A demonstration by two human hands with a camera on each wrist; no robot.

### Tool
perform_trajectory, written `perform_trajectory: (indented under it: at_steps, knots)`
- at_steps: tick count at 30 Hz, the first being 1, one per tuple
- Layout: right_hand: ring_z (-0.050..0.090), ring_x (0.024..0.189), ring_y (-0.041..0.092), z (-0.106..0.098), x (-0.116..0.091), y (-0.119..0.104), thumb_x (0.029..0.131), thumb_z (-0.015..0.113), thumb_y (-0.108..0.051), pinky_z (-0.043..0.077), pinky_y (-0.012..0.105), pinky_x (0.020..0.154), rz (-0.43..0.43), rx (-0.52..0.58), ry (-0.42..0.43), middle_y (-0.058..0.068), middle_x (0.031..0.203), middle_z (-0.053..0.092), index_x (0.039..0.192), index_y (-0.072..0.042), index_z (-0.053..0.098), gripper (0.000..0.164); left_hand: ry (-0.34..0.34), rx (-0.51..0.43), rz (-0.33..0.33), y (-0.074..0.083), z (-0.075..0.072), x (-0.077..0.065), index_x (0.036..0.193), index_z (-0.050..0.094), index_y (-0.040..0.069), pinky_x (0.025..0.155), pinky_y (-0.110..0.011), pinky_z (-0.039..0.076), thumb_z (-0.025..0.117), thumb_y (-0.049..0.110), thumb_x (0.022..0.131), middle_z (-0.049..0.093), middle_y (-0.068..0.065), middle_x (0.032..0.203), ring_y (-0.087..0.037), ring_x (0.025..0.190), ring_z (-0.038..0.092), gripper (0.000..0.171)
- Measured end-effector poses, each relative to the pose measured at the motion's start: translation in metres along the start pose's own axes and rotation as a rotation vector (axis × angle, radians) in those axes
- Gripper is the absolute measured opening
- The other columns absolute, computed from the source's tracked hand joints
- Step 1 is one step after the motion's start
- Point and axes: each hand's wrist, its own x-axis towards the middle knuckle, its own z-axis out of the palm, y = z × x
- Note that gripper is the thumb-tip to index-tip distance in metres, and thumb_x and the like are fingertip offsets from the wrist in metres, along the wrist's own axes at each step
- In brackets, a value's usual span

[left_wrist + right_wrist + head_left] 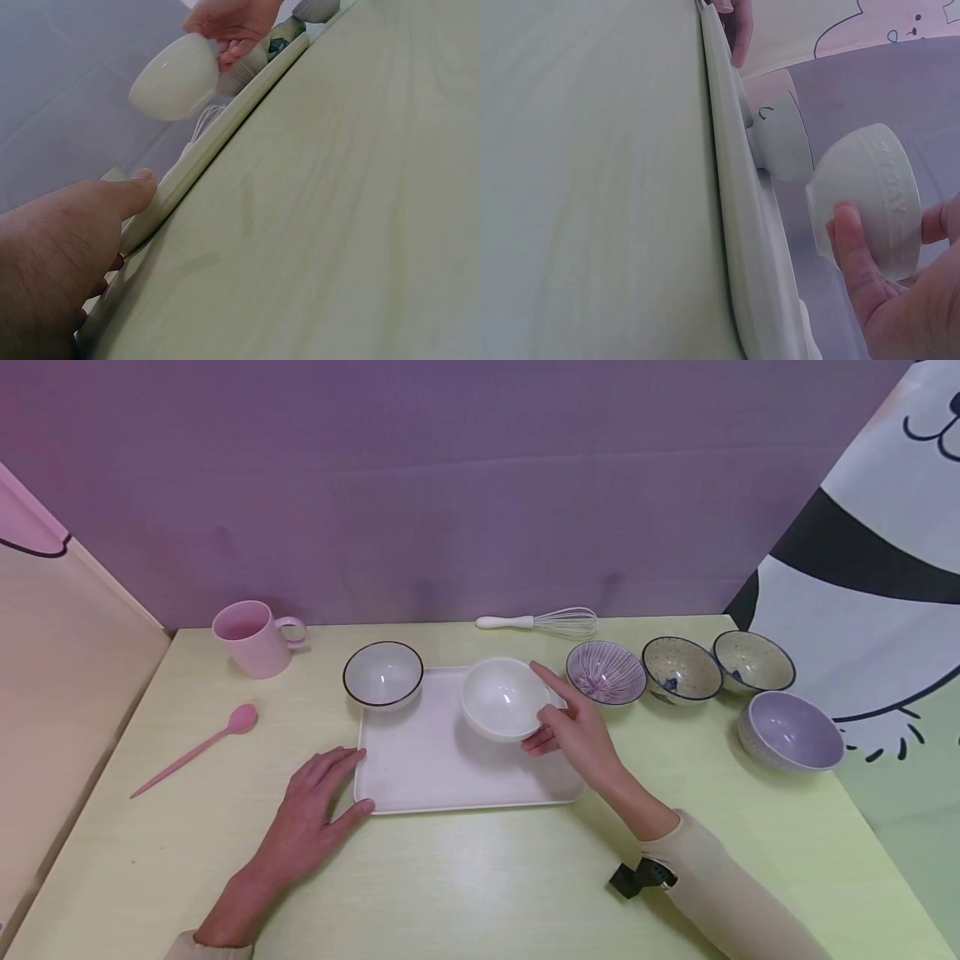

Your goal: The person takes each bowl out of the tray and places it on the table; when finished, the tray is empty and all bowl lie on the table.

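Note:
My right hand (573, 727) grips a plain white bowl (501, 700) by its right side, with the thumb and fingers on its wall. Both wrist views show this bowl (870, 199) held in the air, apart from the white rectangular tray (450, 781). Raised lettering runs around its outside. At the tray's left front corner rests my left hand (315, 814), its fingertips touching the left edge and the thumb on the corner. A dark-rimmed white bowl (383, 674) sits at the tray's back left corner.
A pink mug (255, 639) and pink spoon (197, 750) lie left. Behind the tray is a whisk (540, 622). To the right stand a purple-striped bowl (606, 672), two speckled bowls (682, 668) and a lilac bowl (791, 731). A purple backdrop (450, 510) closes the back.

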Motion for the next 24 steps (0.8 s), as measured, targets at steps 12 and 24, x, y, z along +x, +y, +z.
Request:
perform_trajectory:
  at_steps: [12,24]
  knots:
    - [0.079,0.067,0.020,-0.021,-0.022,0.004,0.102,0.049,0.006,0.070,0.038,0.067,-0.003,-0.027,0.020,0.026,0.087,0.079,0.171,-0.017,0.046,0.073,0.015,-0.006,0.017,-0.001,0.000,0.000,0.158,0.060,0.008,0.121,-0.066,0.033,0.083,0.025,0.099,0.060,-0.017,0.154,-0.040,0.144,0.051,0.065]
    - [0.080,0.068,0.023,-0.044,-0.049,0.004,0.104,0.047,0.007,0.070,0.041,0.066,-0.053,-0.019,0.052,0.028,0.102,0.076,0.170,-0.010,0.044,0.068,0.024,0.001,0.023,0.000,0.000,0.000,0.157,0.061,0.008,0.121,-0.066,0.033,0.084,0.024,0.098,0.061,-0.016,0.153,-0.039,0.143,0.052,0.065]
